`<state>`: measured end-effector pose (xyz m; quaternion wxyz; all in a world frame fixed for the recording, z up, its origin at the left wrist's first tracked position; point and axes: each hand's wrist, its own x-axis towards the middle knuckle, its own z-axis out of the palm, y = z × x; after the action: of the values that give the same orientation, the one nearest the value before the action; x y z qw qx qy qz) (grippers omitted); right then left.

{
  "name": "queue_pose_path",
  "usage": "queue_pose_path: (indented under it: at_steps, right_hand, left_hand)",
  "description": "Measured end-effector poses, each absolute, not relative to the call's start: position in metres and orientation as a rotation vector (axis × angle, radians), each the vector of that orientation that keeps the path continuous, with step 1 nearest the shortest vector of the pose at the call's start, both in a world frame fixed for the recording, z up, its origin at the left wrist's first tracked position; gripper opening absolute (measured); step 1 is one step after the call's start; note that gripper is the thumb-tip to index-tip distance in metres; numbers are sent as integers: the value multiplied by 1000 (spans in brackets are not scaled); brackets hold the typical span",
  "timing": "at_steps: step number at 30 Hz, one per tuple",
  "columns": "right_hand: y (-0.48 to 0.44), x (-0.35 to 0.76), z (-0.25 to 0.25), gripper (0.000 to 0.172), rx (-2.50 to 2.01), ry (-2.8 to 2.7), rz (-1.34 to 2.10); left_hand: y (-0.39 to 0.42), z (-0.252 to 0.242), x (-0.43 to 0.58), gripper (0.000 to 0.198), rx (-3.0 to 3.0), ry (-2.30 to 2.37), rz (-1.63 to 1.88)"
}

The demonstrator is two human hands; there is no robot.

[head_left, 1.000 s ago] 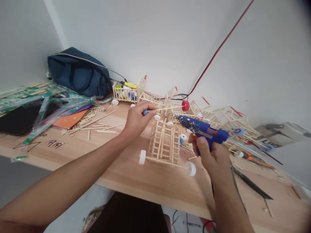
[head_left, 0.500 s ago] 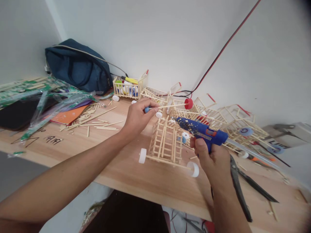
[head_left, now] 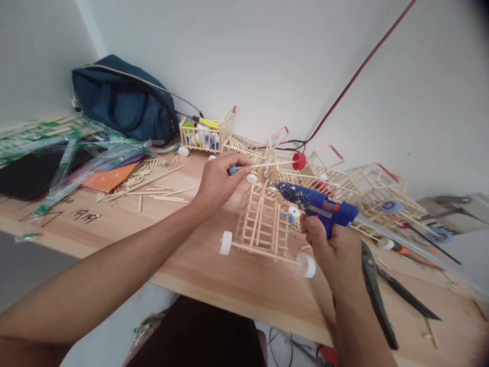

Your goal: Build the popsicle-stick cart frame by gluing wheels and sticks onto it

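Pinched in my left hand (head_left: 223,178) is a thin wooden stick (head_left: 267,164) with a red cap (head_left: 299,161) on its right end and a blue cap (head_left: 233,169) near my fingers. My right hand (head_left: 336,247) grips a blue glue gun (head_left: 317,204), its nozzle pointing left over the far end of a stick frame. That frame (head_left: 263,224) lies on the table below both hands, with a white cap wheel (head_left: 225,243) at its near left corner and another (head_left: 306,265) at its near right. A clear glue stick (head_left: 385,237) extends from the gun's back.
Several finished stick carts (head_left: 202,136) stand along the wall. A blue bag (head_left: 124,102), plastic wrappers (head_left: 64,168), orange paper (head_left: 109,177) and loose sticks (head_left: 153,188) are at the left. Black-handled pliers (head_left: 374,290) lie beside my right wrist.
The camera view has shifted slightly. Both hands keep their hold, and the glue gun's nozzle remains near the far end of the frame.
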<state>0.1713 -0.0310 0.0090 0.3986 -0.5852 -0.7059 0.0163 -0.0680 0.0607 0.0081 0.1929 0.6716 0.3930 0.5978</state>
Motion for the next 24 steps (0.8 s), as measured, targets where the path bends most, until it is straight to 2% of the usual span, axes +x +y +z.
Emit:
queue_pose_path:
  at_steps: [24]
  right_hand:
    - [-29,167,11,52,-1451,-1807,-37]
  left_hand:
    - [61,8,-69,9,1905,1099,1695]
